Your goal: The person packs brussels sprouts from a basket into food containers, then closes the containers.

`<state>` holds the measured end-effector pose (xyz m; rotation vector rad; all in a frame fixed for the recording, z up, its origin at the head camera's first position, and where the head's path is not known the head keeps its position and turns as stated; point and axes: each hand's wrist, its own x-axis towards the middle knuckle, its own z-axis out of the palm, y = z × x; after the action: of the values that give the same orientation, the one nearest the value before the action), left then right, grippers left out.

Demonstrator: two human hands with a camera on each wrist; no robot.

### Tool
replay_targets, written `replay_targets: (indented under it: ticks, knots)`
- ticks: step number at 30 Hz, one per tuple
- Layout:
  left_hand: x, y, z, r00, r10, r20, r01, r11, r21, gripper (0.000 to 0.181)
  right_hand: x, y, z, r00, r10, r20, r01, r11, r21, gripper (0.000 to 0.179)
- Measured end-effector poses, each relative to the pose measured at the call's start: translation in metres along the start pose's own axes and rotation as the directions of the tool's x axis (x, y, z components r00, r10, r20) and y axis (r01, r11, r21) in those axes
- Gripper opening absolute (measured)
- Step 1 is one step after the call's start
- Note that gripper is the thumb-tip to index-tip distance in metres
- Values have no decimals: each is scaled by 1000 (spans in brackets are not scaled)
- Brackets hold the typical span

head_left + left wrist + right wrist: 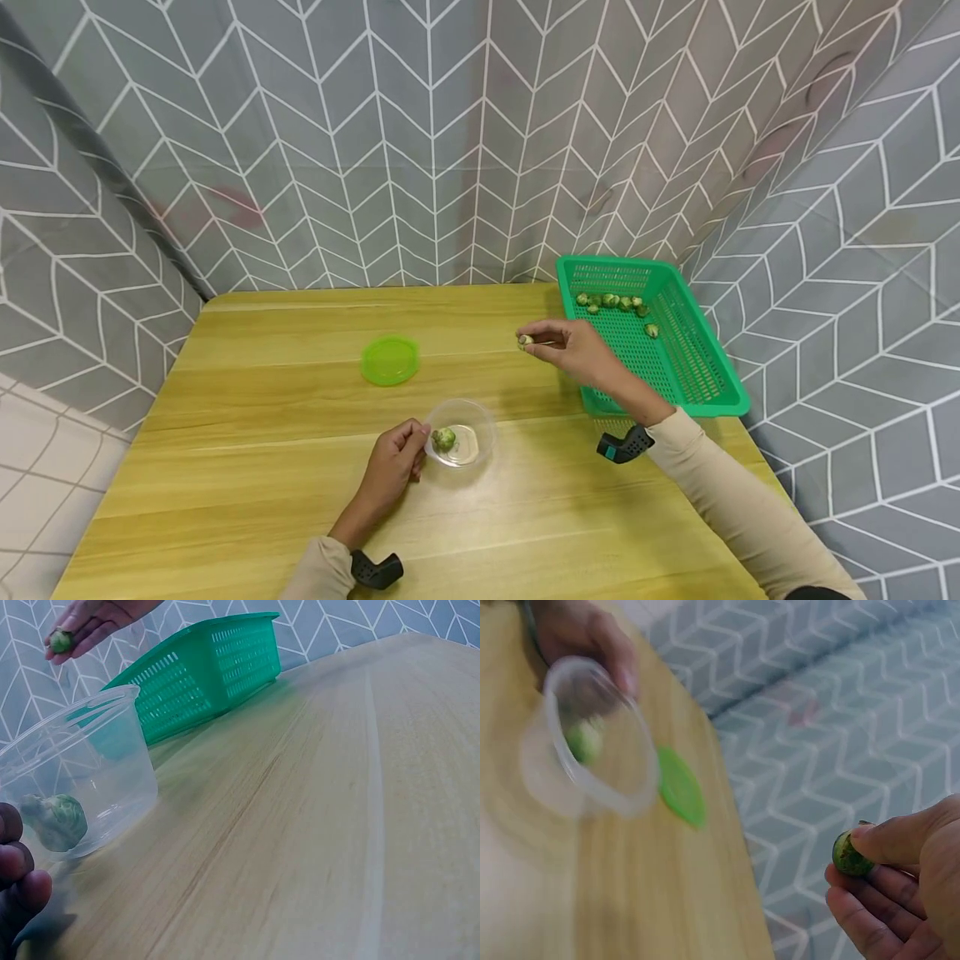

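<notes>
My right hand (573, 352) pinches a Brussels sprout (850, 853) between thumb and fingers, in the air just left of a green basket (720, 367). With thumb and fingers, my left hand (392, 458) grips the left rim of a clear plastic tub (486, 442) standing on the table. Inside that tub sprouts (444, 439) lie against the left side; in the left wrist view one shows clearly through the wall, and how many there are is hard to tell. Several more sprouts (610, 300) sit in the basket, most along its far end.
A light green round lid (389, 361) lies flat on the wooden table (262, 433), behind and left of the tub. Grey patterned curtains (420, 150) hang behind the table and at both sides. The basket stands at the table's right edge.
</notes>
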<state>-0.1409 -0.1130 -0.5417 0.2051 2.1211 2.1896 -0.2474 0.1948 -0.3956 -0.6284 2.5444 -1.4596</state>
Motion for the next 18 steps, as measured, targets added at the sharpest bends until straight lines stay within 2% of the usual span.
replay_targets:
  ticks: [7, 13, 18]
  knots:
    - [0, 0, 0, 1000, 12, 7, -12, 1000, -1, 37, -9, -15, 42, 988, -51, 147, 42, 997, 64, 24]
    - [1, 3, 0, 1000, -2, -3, 2, 1000, 10, 34, -15, -23, 71, 967, -104, 231, 95, 994, 47, 24]
    - [2, 2, 0, 1000, 2, 4, -2, 1000, 12, 34, -18, -21, 92, 943, -137, 304, 143, 990, 3, 23]
